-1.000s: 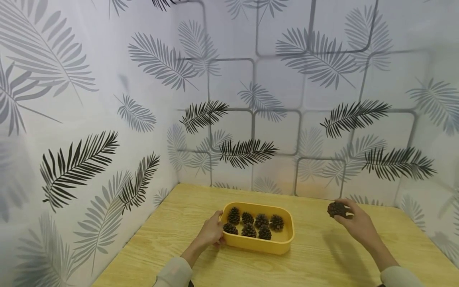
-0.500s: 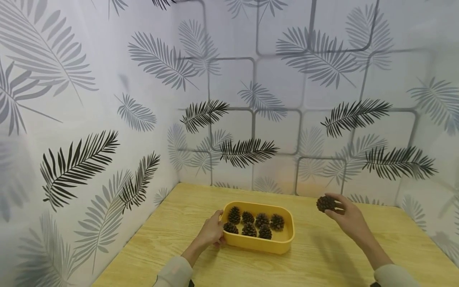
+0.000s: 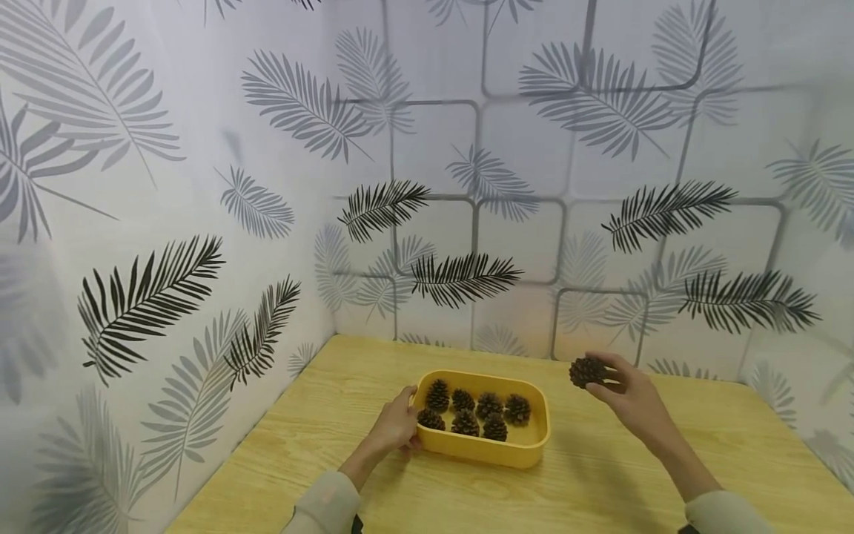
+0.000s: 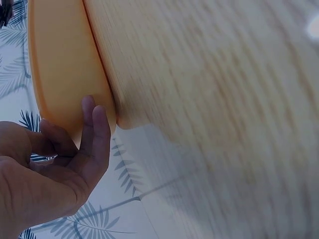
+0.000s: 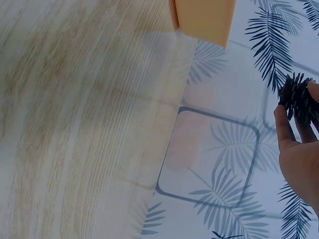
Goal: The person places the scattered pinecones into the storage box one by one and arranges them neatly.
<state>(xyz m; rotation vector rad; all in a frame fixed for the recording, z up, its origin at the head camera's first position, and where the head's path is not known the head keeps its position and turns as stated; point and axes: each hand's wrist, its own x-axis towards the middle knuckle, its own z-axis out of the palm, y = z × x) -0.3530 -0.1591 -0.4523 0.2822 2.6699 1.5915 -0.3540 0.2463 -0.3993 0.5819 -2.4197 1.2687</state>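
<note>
A yellow rectangular box (image 3: 480,448) with rounded corners rests on the table, with several brown pine cones (image 3: 465,423) inside it. At its left end my left hand (image 3: 395,424) grips the wall. The left wrist view has the fingertips (image 4: 99,119) of that left hand against the outside of the box. Up and to the right of the box, my right hand (image 3: 630,393) pinches another pine cone (image 3: 587,372) above the table. In the right wrist view this pine cone (image 5: 298,99) sits between the fingers and thumb, partly cut off by the frame edge.
The light wood table (image 3: 300,475) meets a patterned wall covering (image 3: 427,222) with printed leaves at its back and left edges. Inside the box, bare floor (image 3: 530,434) shows at the right end.
My right hand has moved left and slightly up with its pine cone, closer to the box. The left hand stays on the box, and the head view has shifted slightly.
</note>
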